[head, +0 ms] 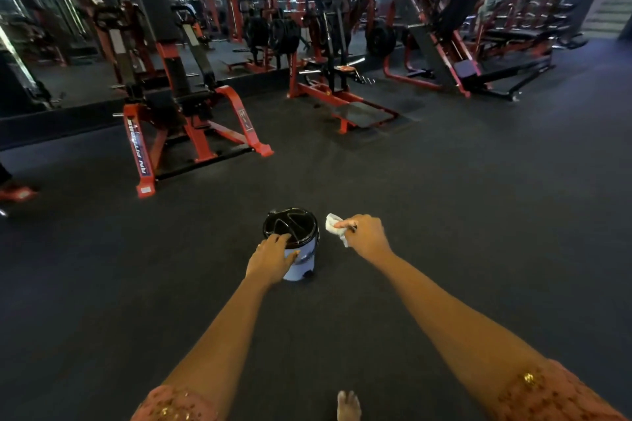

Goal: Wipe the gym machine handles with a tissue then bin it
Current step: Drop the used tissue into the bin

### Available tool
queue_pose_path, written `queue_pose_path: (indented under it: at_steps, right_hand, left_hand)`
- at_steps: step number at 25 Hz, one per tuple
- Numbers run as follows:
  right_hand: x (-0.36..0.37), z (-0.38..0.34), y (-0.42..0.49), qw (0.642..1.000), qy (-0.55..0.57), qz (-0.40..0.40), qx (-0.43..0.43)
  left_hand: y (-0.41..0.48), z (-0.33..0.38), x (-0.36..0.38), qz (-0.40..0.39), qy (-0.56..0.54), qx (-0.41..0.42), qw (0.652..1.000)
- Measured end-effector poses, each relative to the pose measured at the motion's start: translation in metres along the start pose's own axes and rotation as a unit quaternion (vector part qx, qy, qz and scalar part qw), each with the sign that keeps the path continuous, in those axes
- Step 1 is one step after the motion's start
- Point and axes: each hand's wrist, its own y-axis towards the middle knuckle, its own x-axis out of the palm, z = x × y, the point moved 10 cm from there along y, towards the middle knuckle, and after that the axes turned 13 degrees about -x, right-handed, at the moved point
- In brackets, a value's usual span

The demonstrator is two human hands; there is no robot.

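The left hand (272, 258) rests with fingers spread on the bin's (301, 261) black lid (290, 224), probably to open it. Just right, the right hand (367, 234) pinches the tissue (333, 225) at its fingertips, ready to drop.

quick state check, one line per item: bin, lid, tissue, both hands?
pedal bin: upright on the floor, nothing seen going in yet
bin lid: on top of the bin; cannot tell if it is fully shut
tissue: crumpled, pinched in the right hand, held beside the bin, not inside
left hand: resting on the bin's rim and side
right hand: closed on the tissue
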Motion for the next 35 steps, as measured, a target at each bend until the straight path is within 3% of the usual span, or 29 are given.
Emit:
queue_pose_path:
  at_steps: [9,18,25,35]
  right_hand:
    - [0.056,0.084,0.227,0.997,0.047,-0.066,0.009]
    - [0.108,0.127,0.383,0.992,0.065,-0.105,-0.005]
    - [0.125,0.135,0.439,0.990,0.059,-0.125,-0.031]
    - [0.164,0.127,0.473,0.978,0.070,-0.186,-0.064]
  left_hand:
    - [0.210,0.004,-0.005,0.010,-0.053,-0.056,0.997]
    - [0.364,-0.010,0.018,-0.036,-0.033,-0.087,0.995]
    - [0.424,-0.013,0.013,-0.052,-0.044,-0.122,0.990]
    - [0.449,-0.023,-0.005,-0.015,-0.038,-0.147,0.988]
